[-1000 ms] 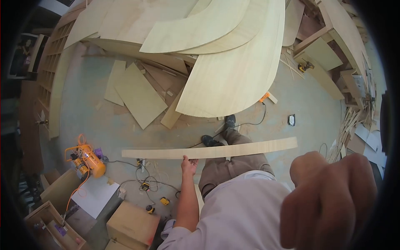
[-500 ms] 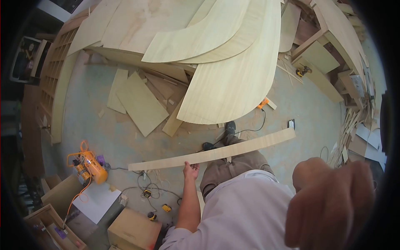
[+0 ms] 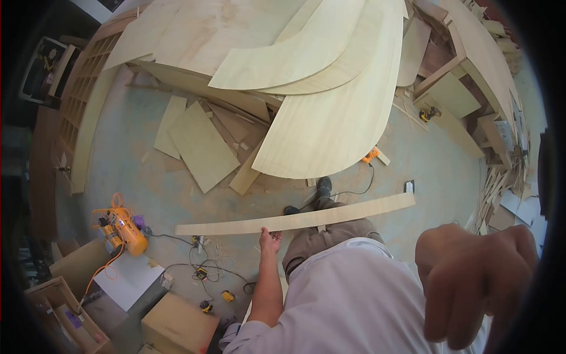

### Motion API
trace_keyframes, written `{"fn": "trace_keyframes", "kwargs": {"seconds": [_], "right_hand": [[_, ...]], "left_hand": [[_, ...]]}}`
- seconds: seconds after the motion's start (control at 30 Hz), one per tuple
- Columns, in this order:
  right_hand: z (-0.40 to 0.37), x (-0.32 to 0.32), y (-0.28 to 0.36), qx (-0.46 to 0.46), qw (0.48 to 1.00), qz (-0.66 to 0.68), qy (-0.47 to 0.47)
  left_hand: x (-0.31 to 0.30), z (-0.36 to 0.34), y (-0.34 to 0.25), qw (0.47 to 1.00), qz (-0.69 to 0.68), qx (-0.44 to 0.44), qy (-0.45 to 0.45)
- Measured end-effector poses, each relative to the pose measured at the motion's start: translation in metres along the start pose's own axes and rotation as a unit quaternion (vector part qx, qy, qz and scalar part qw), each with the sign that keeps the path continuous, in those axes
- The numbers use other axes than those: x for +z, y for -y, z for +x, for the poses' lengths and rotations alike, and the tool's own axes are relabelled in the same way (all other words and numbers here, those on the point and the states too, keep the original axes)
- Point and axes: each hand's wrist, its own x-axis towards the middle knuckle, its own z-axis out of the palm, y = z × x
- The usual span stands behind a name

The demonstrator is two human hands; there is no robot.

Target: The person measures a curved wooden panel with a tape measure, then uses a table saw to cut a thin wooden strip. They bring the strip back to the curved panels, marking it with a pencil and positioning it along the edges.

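A long, slightly curved wooden strip (image 3: 330,218) lies across the front of my body at about thigh height. Around its lower edge, left of the middle, my left hand (image 3: 270,240) is closed, thumb on the near face. My right hand (image 3: 480,280) looms large and close to the camera at the lower right, well apart from the strip. Its fingers are curled and bunched, pointing downward; whatever they may hold is hidden.
Curved plywood sheets (image 3: 333,133) overhang a bench ahead. Offcuts (image 3: 203,147) lie on the floor beneath. An orange compressor (image 3: 127,230) and tangled cables (image 3: 203,259) are at left. An orange power tool (image 3: 370,154) and a yellow drill (image 3: 425,115) lie right.
The strip and my left hand have shifted slightly within the view as the camera moved. My right hand has turned, its curled fingers now pointing more downward. The left hand's hold is unchanged.
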Motion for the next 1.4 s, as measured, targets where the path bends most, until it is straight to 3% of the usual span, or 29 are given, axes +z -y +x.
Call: {"fn": "trace_keyframes", "kwargs": {"seconds": [0.03, 0.1, 0.23, 0.37, 0.47, 0.57, 0.6, 0.67, 0.73, 0.87, 0.97, 1.07, 1.3, 1.4], "right_hand": [[-0.003, -0.009, -0.002, -0.023, 0.997, 0.061, 0.050], [-0.012, -0.019, -0.007, -0.050, 0.998, 0.005, 0.049], [-0.042, -0.046, -0.016, -0.046, 0.978, -0.183, -0.092], [-0.107, -0.099, -0.008, 0.100, 0.930, -0.235, -0.264], [-0.177, -0.142, -0.011, 0.170, 0.824, -0.300, -0.450], [-0.259, -0.185, -0.030, 0.301, 0.648, -0.416, -0.563], [-0.291, -0.200, -0.040, 0.345, 0.576, -0.474, -0.570], [-0.381, -0.234, -0.068, 0.423, 0.435, -0.674, -0.421], [-0.446, -0.242, -0.096, 0.470, 0.406, -0.688, -0.375], [-0.508, -0.209, -0.124, 0.588, 0.419, -0.419, -0.550], [-0.542, -0.193, -0.135, 0.594, 0.366, -0.398, -0.596], [-0.552, -0.193, -0.134, 0.569, 0.380, -0.380, -0.623], [-0.483, -0.226, -0.135, 0.465, 0.440, -0.435, -0.633], [-0.472, -0.256, -0.139, 0.489, 0.463, -0.451, -0.586]], "left_hand": [[0.002, 0.000, -0.002, 1.000, -0.002, 0.002, 0.005], [-0.002, 0.002, -0.002, 1.000, -0.003, 0.005, 0.010], [-0.003, 0.004, -0.006, 0.999, -0.032, 0.002, 0.007], [-0.010, 0.000, -0.013, 1.000, -0.022, 0.010, 0.008], [-0.018, 0.005, -0.022, 1.000, -0.015, 0.006, 0.021], [-0.019, 0.004, -0.029, 0.999, 0.001, 0.015, 0.033], [-0.016, 0.003, -0.033, 0.999, 0.008, 0.021, 0.039], [-0.015, 0.014, -0.041, 0.999, 0.006, 0.005, 0.041], [-0.014, 0.018, -0.051, 0.999, 0.013, -0.002, 0.041], [-0.005, 0.016, -0.065, 0.999, 0.027, 0.007, 0.032], [0.002, 0.015, -0.080, 0.998, 0.030, 0.016, 0.048], [0.011, 0.012, -0.094, 0.996, 0.049, 0.027, 0.070], [0.050, -0.008, -0.107, 0.994, 0.057, 0.040, 0.086], [0.074, -0.017, -0.105, 0.992, 0.069, 0.068, 0.081]]}}
